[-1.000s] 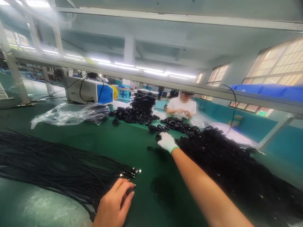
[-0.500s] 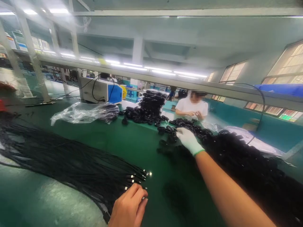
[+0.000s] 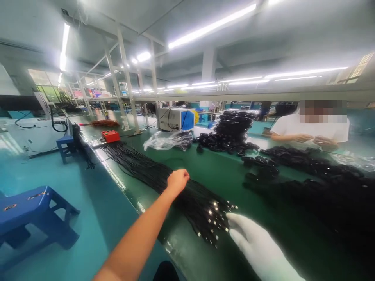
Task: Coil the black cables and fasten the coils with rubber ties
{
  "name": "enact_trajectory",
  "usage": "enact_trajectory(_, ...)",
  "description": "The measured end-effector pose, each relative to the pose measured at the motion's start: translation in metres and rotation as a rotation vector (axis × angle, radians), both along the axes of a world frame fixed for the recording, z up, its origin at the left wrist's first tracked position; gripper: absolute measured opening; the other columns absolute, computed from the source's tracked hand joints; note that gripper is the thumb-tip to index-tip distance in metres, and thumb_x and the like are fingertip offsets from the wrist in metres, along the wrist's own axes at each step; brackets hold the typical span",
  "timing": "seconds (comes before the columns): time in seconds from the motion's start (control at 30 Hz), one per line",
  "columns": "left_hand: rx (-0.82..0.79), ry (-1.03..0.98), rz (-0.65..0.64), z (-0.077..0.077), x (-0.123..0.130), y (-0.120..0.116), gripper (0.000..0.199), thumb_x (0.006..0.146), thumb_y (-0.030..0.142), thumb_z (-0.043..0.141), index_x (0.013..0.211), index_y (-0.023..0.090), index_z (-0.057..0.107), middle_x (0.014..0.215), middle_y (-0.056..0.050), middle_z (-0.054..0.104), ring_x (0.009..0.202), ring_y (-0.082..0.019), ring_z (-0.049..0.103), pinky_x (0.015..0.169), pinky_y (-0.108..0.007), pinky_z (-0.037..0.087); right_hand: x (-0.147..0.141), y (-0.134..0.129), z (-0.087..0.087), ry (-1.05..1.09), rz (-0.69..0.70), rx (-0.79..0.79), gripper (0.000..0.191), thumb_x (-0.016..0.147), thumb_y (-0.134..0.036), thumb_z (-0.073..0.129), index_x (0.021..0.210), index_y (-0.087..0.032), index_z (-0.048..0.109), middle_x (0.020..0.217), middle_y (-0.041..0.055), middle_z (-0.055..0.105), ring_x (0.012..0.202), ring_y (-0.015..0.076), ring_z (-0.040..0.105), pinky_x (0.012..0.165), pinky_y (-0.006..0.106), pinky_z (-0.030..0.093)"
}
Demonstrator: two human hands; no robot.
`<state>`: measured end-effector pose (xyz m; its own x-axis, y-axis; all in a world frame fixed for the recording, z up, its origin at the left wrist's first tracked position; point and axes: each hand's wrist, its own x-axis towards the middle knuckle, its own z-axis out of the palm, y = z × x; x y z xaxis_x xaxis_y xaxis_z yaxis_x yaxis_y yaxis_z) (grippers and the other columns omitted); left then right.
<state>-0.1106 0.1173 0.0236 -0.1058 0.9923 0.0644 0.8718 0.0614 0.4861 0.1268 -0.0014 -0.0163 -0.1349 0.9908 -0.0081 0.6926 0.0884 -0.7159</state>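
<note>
A long bundle of black cables (image 3: 146,166) lies along the green table, its ends with small pale connectors (image 3: 215,212) fanned out near me. My bare left hand (image 3: 178,181) is over the middle of the bundle, fingers curled closed; whatever is inside them is hidden. My right hand (image 3: 254,238), in a white glove, is at the connector ends. Its fingers are stretched out, thumb and fingertips a little apart, beside the outermost connectors. Beyond it lie coiled black cables (image 3: 260,166) in a loose heap.
A red box (image 3: 110,136) sits at the bundle's far end. Clear plastic bags (image 3: 168,140), a blue-and-white machine (image 3: 175,118) and stacked black coils (image 3: 234,127) stand further back. A co-worker (image 3: 316,128) sits across the table. A blue stool (image 3: 35,214) is on the floor at left.
My view has swung left. My left hand has moved from the connector ends up along the bundle. My right hand has left the coil heap and come to the connector ends.
</note>
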Motion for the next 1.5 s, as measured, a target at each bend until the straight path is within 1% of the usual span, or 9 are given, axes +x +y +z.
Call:
enact_trajectory(0.27, -0.106, -0.131, 0.207, -0.004, 0.002, 0.05, 0.032, 0.089, 0.031, 0.054, 0.116, 0.015, 0.053, 0.116, -0.009, 0.056, 0.099, -0.02, 0.058, 0.083, -0.04, 0.051, -0.035, 0.058, -0.002, -0.466, 0.086, 0.248, 0.052, 0.08, -0.028, 0.044, 0.13, -0.013, 0.05, 0.136, 0.0112, 0.048, 0.127, 0.0306, 0.04, 0.105, 0.046, 0.032)
enact_trajectory(0.5, -0.023, -0.47, 0.215, 0.002, 0.001, 0.07, 0.028, 0.09, 0.031, 0.052, 0.115, 0.018, 0.054, 0.117, -0.008, 0.056, 0.099, -0.019, 0.058, 0.083, -0.039, 0.05, -0.017, 0.058, -0.006, -0.53, 0.005, 0.236, 0.053, 0.081, -0.036, 0.039, 0.126, -0.012, 0.053, 0.134, 0.0105, 0.05, 0.125, 0.0302, 0.043, 0.104, 0.048, 0.034)
enact_trajectory(0.7, 0.102, -0.98, 0.151, 0.051, 0.002, 0.079, 0.033, 0.089, 0.031, 0.054, 0.117, 0.015, 0.053, 0.117, -0.009, 0.056, 0.098, -0.021, 0.058, 0.082, -0.041, 0.051, 0.0, 0.046, 0.012, -0.239, -0.127, 0.358, 0.048, 0.079, -0.039, 0.04, 0.117, -0.015, 0.059, 0.125, 0.0111, 0.057, 0.116, 0.0318, 0.05, 0.1, 0.051, 0.037)
enact_trajectory(0.87, 0.152, -1.325, 0.007, 0.095, 0.002, 0.058, 0.026, 0.089, 0.031, 0.052, 0.107, 0.012, 0.056, 0.101, -0.007, 0.06, 0.082, -0.015, 0.06, 0.071, -0.032, 0.052, 0.02, 0.03, 0.058, 0.268, -0.46, 0.496, 0.038, 0.082, -0.042, 0.043, 0.11, -0.023, 0.06, 0.115, 0.0074, 0.062, 0.109, 0.0264, 0.055, 0.101, 0.045, 0.037)
enact_trajectory(0.97, 0.221, -1.405, -0.077, 0.107, 0.016, 0.031, 0.019, 0.086, 0.029, 0.052, 0.079, 0.012, 0.056, 0.067, 0.002, 0.053, 0.05, -0.005, 0.047, 0.049, -0.018, 0.041, 0.021, 0.02, 0.083, 0.693, -0.357, 0.241, 0.043, 0.08, -0.054, 0.046, 0.106, -0.023, 0.062, 0.115, 0.0097, 0.062, 0.107, 0.0268, 0.057, 0.096, 0.043, 0.041)
enact_trajectory(1.1, 0.375, -1.333, -0.095, 0.093, 0.045, -0.005, 0.021, 0.081, 0.029, 0.053, 0.066, 0.016, 0.047, 0.056, 0.006, 0.043, 0.043, -0.003, 0.038, 0.044, -0.016, 0.032, 0.008, -0.011, 0.083, 1.126, 0.266, -0.545, 0.071, 0.071, -0.073, 0.042, 0.11, -0.017, 0.061, 0.111, 0.0186, 0.061, 0.078, 0.0275, 0.064, 0.064, 0.042, 0.051)
enact_trajectory(1.2, 0.422, -1.175, -0.077, 0.066, 0.056, -0.035, 0.019, 0.076, 0.026, 0.06, 0.063, 0.016, 0.05, 0.056, 0.003, 0.047, 0.052, -0.009, 0.048, 0.053, -0.022, 0.04, 0.004, -0.042, 0.066, 1.076, 0.468, -0.65, 0.04, 0.08, -0.051, 0.055, 0.104, -0.02, 0.061, 0.07, 0.0063, 0.064, 0.039, 0.0071, 0.045, 0.041, 0.021, 0.033)
enact_trajectory(1.33, 0.425, -0.955, -0.165, 0.039, 0.066, -0.101, 0.012, 0.067, 0.016, 0.069, 0.076, 0.021, 0.063, 0.094, -0.003, 0.063, 0.102, -0.021, 0.052, 0.095, -0.034, 0.036, 0.008, -0.06, 0.046, 1.036, 0.531, -0.657, 0.028, 0.086, -0.037, 0.049, 0.091, -0.013, 0.063, 0.049, 0.0, 0.054, 0.031, 0.0027, 0.027, 0.034, 0.017, 0.018)
enact_trajectory(1.5, 0.08, -0.154, -0.974, 0.038, 0.073, -0.136, 0.011, 0.083, 0.025, 0.056, 0.086, 0.023, 0.067, 0.085, 0.001, 0.068, 0.088, -0.017, 0.057, 0.102, -0.037, 0.027, 0.009, -0.042, 0.017, 1.227, 0.637, -0.794, 0.028, 0.08, -0.024, 0.046, 0.089, -0.005, 0.065, 0.054, 0.005, 0.062, 0.028, 0.0067, 0.036, 0.028, 0.019, 0.027)
